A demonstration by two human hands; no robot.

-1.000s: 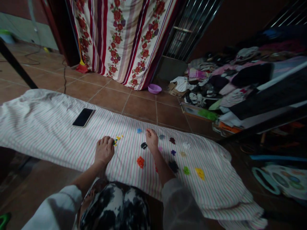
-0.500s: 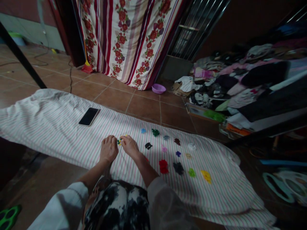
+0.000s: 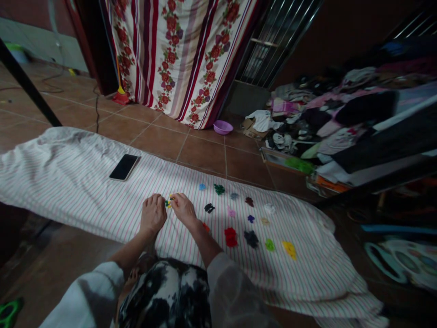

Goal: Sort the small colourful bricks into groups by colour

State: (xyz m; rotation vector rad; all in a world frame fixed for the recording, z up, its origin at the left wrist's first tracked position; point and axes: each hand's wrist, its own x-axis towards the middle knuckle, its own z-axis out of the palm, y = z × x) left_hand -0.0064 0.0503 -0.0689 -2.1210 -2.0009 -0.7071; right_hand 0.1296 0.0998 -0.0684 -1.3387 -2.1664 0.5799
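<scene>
My left hand [image 3: 153, 214] and my right hand [image 3: 183, 210] meet over a tiny cluster of green and yellow pieces [image 3: 168, 203], and the fingertips of both touch it. The cluster lies on a striped white sheet [image 3: 68, 177]. To the right of my hands, small coloured pieces sit in separate heaps: a dark green heap [image 3: 219, 189], a black heap [image 3: 209, 207], a red heap [image 3: 231, 237], a dark grey heap [image 3: 251, 238] and a yellow heap [image 3: 289, 249]. The cluster is too small to show its exact shape.
A black smartphone [image 3: 124, 166] lies on the sheet to the left. Brown floor tiles [image 3: 201, 155] lie beyond the sheet, with a purple bowl [image 3: 223, 127] by a floral curtain [image 3: 177, 59]. A heap of clothes [image 3: 324, 118] fills the right side.
My right hand has moved left from among the heaps to the small cluster, meeting my left hand. The dark green heap it covered now shows.
</scene>
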